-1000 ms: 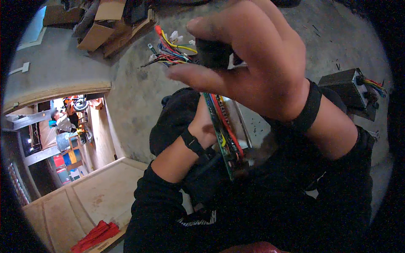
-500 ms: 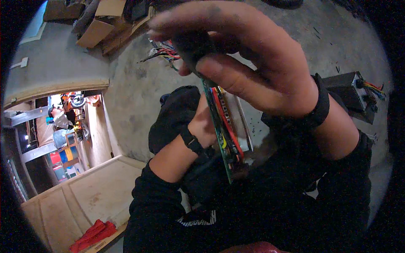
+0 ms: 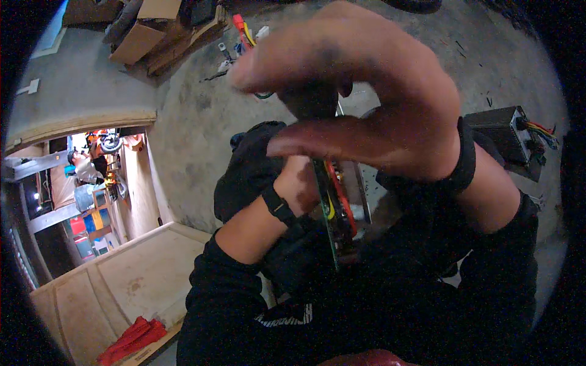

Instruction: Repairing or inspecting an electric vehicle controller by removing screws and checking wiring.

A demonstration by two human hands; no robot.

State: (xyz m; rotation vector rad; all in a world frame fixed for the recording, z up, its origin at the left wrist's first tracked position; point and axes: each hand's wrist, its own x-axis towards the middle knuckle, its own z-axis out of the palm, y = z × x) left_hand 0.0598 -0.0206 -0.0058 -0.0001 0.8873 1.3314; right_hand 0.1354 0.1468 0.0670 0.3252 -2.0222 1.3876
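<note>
My left hand point(image 3: 298, 186) closes on a green-edged circuit board point(image 3: 329, 226), held upright and nearly edge-on to me. Its fingers are hidden behind the board. Red and yellow wires point(image 3: 342, 195) run along the board's face, beside a pale metal plate point(image 3: 365, 195). Over the board's top end, my right hand point(image 3: 390, 91) curls round a dark, rounded handle-like thing point(image 3: 308, 102). The thumb lies below it and the fingers above. The thing's lower end is hidden, so its kind cannot be told.
On the floor at the right stands a grey finned metal box point(image 3: 497, 131) with coloured leads. Connectors and wires point(image 3: 244, 36) show beyond my right hand. Cardboard boxes point(image 3: 146, 36) lie at the far left. A wooden panel point(image 3: 134, 268) bears a red cloth point(image 3: 134, 338) at the near left.
My right thumb has moved down and spread from the forefinger. The dark thing has shifted right and slightly down. More of the connectors beyond shows; my left hand stays on the board.
</note>
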